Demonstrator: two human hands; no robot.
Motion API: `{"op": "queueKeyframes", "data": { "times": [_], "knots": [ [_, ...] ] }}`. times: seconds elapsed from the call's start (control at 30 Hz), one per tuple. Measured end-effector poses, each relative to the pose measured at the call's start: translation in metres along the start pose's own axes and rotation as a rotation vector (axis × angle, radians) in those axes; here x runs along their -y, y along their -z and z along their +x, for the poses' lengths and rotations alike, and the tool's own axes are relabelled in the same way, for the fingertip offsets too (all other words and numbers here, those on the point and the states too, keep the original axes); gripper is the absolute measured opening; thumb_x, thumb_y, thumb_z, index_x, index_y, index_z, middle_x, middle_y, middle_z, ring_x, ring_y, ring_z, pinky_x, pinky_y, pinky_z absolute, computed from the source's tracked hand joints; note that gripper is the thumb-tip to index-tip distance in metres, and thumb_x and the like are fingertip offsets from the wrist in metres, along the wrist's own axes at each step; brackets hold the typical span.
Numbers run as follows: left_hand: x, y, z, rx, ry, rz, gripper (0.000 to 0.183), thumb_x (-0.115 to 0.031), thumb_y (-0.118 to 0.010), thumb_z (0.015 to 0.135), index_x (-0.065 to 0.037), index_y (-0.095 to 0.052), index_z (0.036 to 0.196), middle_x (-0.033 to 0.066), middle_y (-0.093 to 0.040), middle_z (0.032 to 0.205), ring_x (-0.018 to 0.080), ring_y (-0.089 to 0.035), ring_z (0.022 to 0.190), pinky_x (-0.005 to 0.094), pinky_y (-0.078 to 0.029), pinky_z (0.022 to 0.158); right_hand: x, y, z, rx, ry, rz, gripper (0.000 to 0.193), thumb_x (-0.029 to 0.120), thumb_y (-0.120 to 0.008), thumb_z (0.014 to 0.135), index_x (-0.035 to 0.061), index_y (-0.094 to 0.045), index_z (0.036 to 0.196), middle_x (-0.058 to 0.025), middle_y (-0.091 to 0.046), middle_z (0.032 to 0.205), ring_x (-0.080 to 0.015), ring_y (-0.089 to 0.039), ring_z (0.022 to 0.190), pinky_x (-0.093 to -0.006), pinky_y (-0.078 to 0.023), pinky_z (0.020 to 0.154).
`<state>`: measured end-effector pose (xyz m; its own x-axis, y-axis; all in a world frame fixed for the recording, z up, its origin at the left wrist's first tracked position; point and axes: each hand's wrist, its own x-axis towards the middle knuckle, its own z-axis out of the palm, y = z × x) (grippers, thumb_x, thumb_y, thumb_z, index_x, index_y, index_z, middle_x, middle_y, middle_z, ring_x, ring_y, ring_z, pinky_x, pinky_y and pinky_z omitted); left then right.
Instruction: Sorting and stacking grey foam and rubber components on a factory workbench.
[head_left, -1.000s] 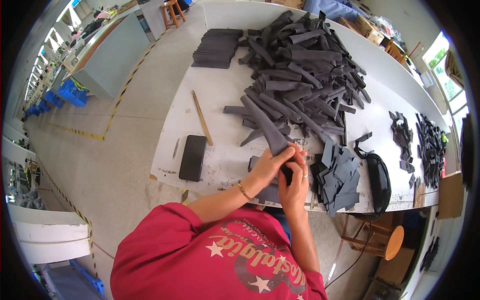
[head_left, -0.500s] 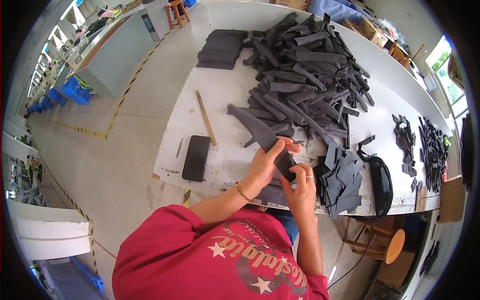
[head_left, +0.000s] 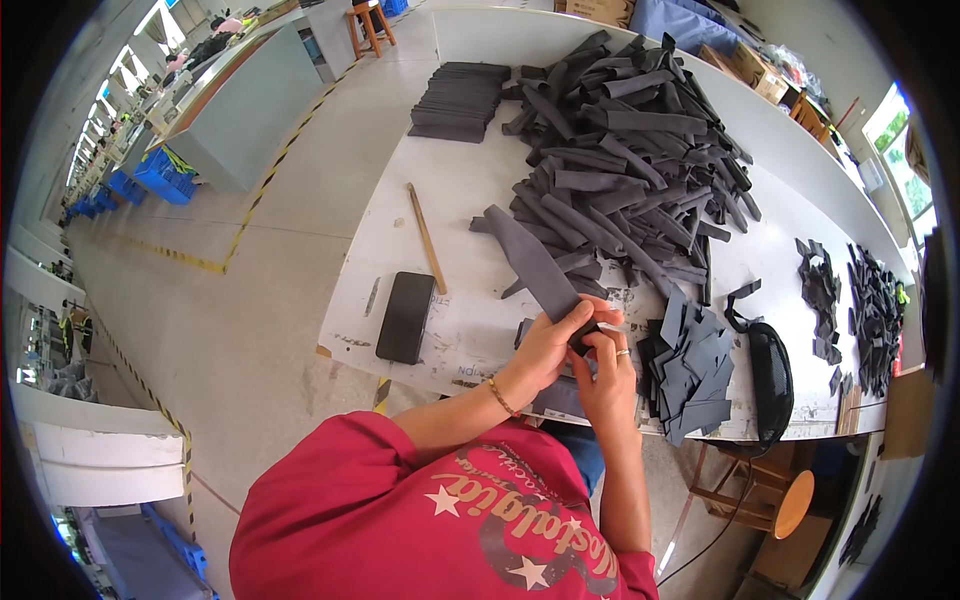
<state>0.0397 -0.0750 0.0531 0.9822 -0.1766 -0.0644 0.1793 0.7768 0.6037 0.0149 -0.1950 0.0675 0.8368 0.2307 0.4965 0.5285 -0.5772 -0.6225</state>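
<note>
Head view: left hand (head_left: 548, 345) and right hand (head_left: 604, 372) both pinch grey strip (head_left: 535, 265), strip running up-left.

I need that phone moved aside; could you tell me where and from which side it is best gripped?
Grip the phone across its two long edges near the middle, from above. It lies flat on the table with bare surface either side; the stick is apart.

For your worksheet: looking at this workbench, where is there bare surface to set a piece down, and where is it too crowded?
Bare table lies left of the wooden stick, and between the stick and the big heap of grey strips. Another patch lies between that heap and the small dark scraps. It is crowded around both hands, by the cut-piece pile and the black phone.
</note>
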Motion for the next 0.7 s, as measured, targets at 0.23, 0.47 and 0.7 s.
{"op": "queueKeyframes", "data": {
  "times": [0.23,0.47,0.7],
  "knots": [
    [-0.042,-0.009,0.009,0.030,-0.179,0.028,0.033,-0.028,-0.055,0.100,0.001,-0.059,0.116,0.0142,-0.069,0.098,0.0272,-0.067,0.100,0.0399,-0.051,0.092,-0.003,0.021,0.007,0.016,0.148,0.004,0.021,-0.002,-0.072,0.078,0.0021,-0.057,0.092,-0.0138,-0.060,0.095,-0.0330,-0.062,0.079,-0.0405,-0.050,0.064],
    [-0.019,-0.017,-0.003,0.037,-0.218,-0.082,0.031,-0.030,-0.054,0.100,-0.002,-0.060,0.112,0.0104,-0.069,0.094,0.0299,-0.067,0.101,0.0431,-0.052,0.091,0.002,0.020,0.011,-0.035,0.141,0.069,0.015,-0.003,-0.069,0.080,0.0018,-0.059,0.089,-0.0132,-0.062,0.094,-0.0305,-0.062,0.073,-0.0357,-0.050,0.063],
    [-0.009,-0.017,-0.010,0.030,-0.168,-0.128,0.029,-0.029,-0.053,0.101,-0.003,-0.059,0.111,0.0108,-0.068,0.096,0.0318,-0.066,0.105,0.0433,-0.051,0.094,0.003,0.015,0.012,-0.010,0.172,0.106,0.017,-0.004,-0.070,0.078,0.0020,-0.059,0.089,-0.0140,-0.059,0.094,-0.0321,-0.062,0.078,-0.0390,-0.050,0.063]
  ]
}}
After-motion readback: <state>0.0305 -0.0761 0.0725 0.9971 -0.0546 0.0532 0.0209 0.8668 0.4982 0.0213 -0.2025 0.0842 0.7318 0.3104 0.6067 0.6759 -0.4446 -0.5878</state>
